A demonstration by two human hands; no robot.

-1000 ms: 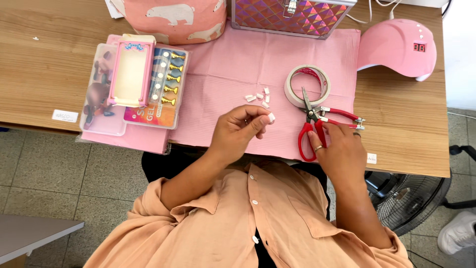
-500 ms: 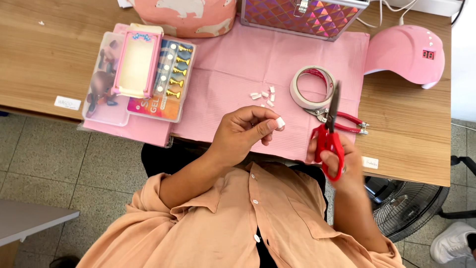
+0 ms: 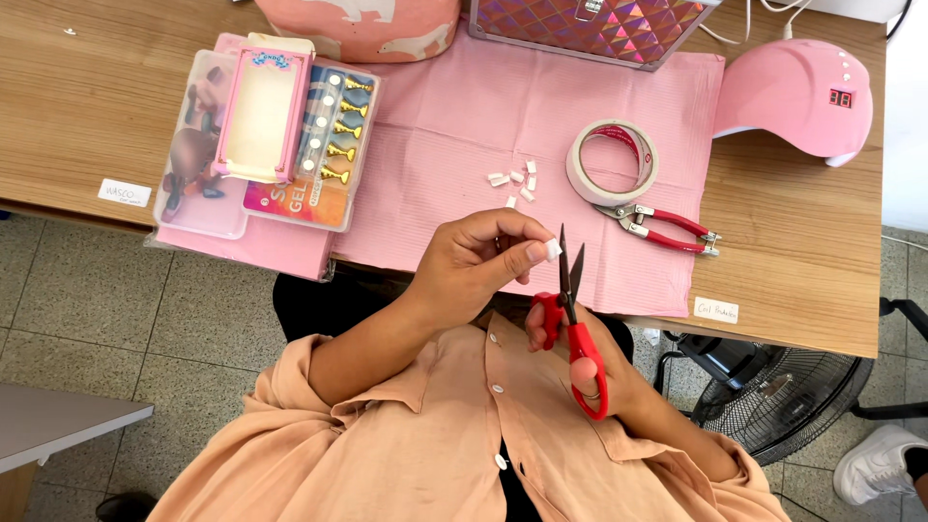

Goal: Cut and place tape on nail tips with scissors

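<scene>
While the left hand [image 3: 474, 266] pinches a small white nail tip [image 3: 553, 250] off the table's near edge, the right hand [image 3: 590, 362] grips red scissors [image 3: 577, 333], blades slightly parted just beside it. Tape roll [image 3: 612, 162], red nippers [image 3: 662, 224] and loose tips [image 3: 514, 180] lie on the pink mat [image 3: 454, 116], well apart.

Tape roll [image 3: 612, 160] on mat [image 3: 464, 116], nippers [image 3: 657, 224] just beside.
</scene>
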